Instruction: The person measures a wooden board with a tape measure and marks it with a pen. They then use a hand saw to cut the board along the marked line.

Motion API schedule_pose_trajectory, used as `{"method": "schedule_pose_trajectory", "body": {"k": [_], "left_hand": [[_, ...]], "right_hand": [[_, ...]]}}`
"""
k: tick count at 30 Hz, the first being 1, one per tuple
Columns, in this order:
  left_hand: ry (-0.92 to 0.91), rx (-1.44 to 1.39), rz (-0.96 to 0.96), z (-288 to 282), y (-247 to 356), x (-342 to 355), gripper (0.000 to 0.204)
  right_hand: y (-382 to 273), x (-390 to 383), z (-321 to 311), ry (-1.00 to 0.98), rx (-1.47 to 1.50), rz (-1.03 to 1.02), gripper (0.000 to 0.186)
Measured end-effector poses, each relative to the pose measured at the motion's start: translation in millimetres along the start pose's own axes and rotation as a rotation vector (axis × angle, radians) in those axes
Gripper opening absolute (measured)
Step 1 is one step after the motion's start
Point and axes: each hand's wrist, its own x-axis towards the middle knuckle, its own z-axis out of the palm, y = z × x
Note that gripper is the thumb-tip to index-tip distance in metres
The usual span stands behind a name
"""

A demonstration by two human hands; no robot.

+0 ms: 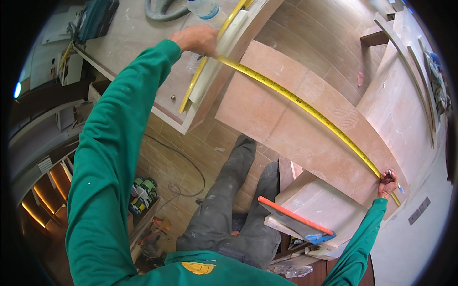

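Observation:
A yellow tape measure (pixel 299 100) stretches diagonally across a pale wooden board (pixel 267 112). My left hand (pixel 200 42) is closed at its upper end, by the white edge strip of a workbench (pixel 118 35); its fingertips are blurred. My right hand (pixel 387 183) is closed on the tape near the board's right end, with a small dark-and-silver item among the fingers that I cannot make out. Another yellow length (pixel 188 93) lies along the bench's edge strip, beside a plastic water bottle (pixel 207 10).
A grey hose (pixel 162 10) and a dark tool case (pixel 93 19) lie on the bench. Long strips (pixel 400 52) rest on the right-hand boards. An orange-edged tool (pixel 293 217) lies below the board. A cable (pixel 191 164) runs over the tiled floor near my legs (pixel 214 200).

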Motion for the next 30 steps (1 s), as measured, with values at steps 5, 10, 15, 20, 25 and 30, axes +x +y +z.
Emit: {"method": "schedule_pose_trajectory", "body": {"k": [5, 10, 15, 20, 25, 30], "left_hand": [[-0.042, -0.024, 0.005, -4, 2, -4, 0.033], [-0.015, -0.060, 0.077, -5, 3, -8, 0.030], [-0.036, -0.084, 0.030, -4, 3, -4, 0.028], [-0.003, -0.135, 0.064, -2, 12, 1, 0.032], [-0.017, -0.260, 0.035, -4, 21, 2, 0.041], [0.034, -0.279, 0.191, -1, 19, 1, 0.047]], "right_hand": [[1, 0, -3, -0.018, -0.007, -0.012, 0.023], [1, -1, 0, -0.021, -0.001, -0.007, 0.023], [1, -1, 1, 0.022, 0.006, -0.009, 0.024], [0, -2, 1, 0.002, -0.008, 0.006, 0.024], [0, -3, 1, -0.003, -0.013, -0.004, 0.024], [-1, -4, 0, -0.032, -0.015, 0.006, 0.024]]}}
